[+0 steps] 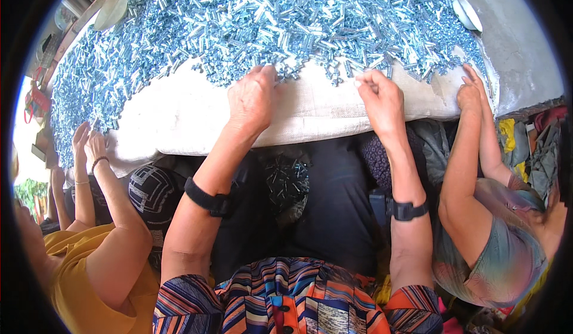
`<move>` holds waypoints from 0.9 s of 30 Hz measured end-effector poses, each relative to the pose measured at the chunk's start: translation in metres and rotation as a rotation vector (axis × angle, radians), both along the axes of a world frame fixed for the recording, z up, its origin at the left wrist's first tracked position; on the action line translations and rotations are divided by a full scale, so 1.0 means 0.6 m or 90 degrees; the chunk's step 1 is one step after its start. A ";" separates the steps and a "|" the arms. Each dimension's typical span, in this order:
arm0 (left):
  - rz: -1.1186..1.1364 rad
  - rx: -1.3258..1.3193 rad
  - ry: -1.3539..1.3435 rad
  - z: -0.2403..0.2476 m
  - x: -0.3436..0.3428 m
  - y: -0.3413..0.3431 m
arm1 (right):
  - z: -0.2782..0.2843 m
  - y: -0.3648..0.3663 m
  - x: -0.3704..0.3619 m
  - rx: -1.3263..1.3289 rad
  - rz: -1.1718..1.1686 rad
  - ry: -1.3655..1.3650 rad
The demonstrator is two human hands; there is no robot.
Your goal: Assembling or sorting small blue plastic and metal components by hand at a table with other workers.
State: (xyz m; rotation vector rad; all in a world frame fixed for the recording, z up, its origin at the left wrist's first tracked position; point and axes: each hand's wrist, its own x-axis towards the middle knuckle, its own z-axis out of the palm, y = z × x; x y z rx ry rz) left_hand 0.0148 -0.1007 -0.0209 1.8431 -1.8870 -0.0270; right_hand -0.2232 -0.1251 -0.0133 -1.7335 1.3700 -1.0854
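Note:
A wide heap of small shiny blue-silver metal pieces [286, 23], short tubes and rods, covers a white woven cloth [316, 110]. At the heap's near edge my left hand [253, 98] is closed, its knuckles up and its fingertips among the pieces. Whatever those fingers hold is hidden. To its right, my right hand [384, 102] rests over the cloth just short of the pieces, thumb and fingers pinched together. Anything in that pinch is too small to make out. Dark straps circle both my forearms.
A co-worker in a mustard top [98, 268] reaches to the heap at left. Another in a patterned shirt [495, 244] reaches in at right. Pale dishes [111, 10] lie at the heap's left and right edges. A dark container with similar pieces [287, 182] sits between my legs.

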 end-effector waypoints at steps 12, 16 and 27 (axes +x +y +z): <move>-0.038 0.040 -0.056 0.010 -0.019 -0.016 | 0.002 -0.089 0.048 -0.128 -0.007 0.560; 0.013 0.110 -0.062 0.018 -0.019 -0.025 | 0.009 -0.090 0.047 -0.118 0.020 0.550; -0.057 0.076 0.026 0.026 0.014 -0.004 | 0.006 -0.040 0.034 -0.034 -0.053 0.047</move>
